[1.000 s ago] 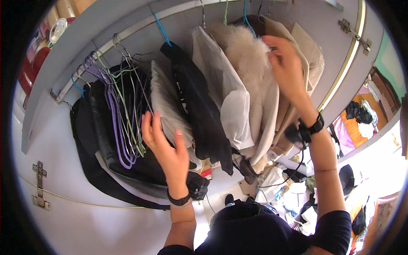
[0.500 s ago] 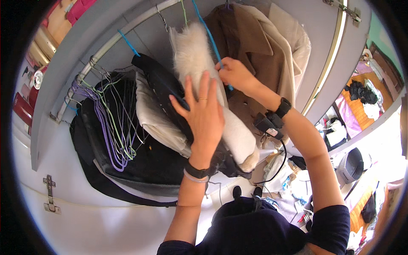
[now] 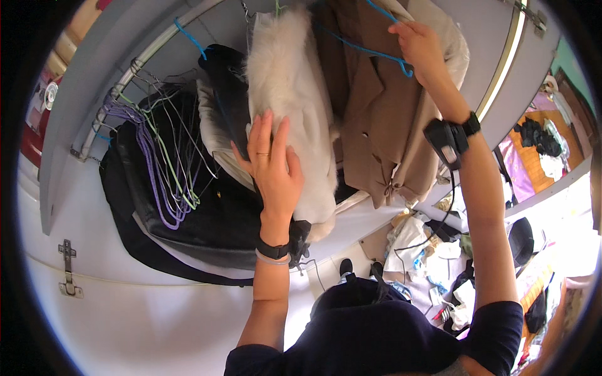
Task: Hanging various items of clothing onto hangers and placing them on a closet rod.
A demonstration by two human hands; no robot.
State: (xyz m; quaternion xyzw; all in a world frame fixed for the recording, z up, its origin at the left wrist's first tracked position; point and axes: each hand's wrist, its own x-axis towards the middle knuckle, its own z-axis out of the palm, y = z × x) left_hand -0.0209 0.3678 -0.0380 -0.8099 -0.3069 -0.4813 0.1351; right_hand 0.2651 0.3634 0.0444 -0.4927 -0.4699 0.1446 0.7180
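My right hand (image 3: 423, 53) is raised in front of a brown coat (image 3: 398, 119), with its fingers closed round a blue wire hanger (image 3: 370, 50). Against a white coat with a fluffy fur collar (image 3: 279, 59), my left hand (image 3: 276, 166) lies with fingers stretched out. That coat hangs between the brown coat and a dark garment (image 3: 229, 94). Part of the blue hanger is hidden behind my right hand.
A curved metal rail (image 3: 160, 50) carries the clothes. Several bare purple wire hangers (image 3: 147, 163) bunch at its left, over black garments (image 3: 219, 232). Below right, clothes (image 3: 407, 241) lie heaped on the floor. A cabinet door (image 3: 125, 319) with a metal hinge spans the lower left.
My right hand has moved up and right with the blue hanger, which now tilts across the brown coat. My left hand has shifted slightly left, and the white coat shows more widely.
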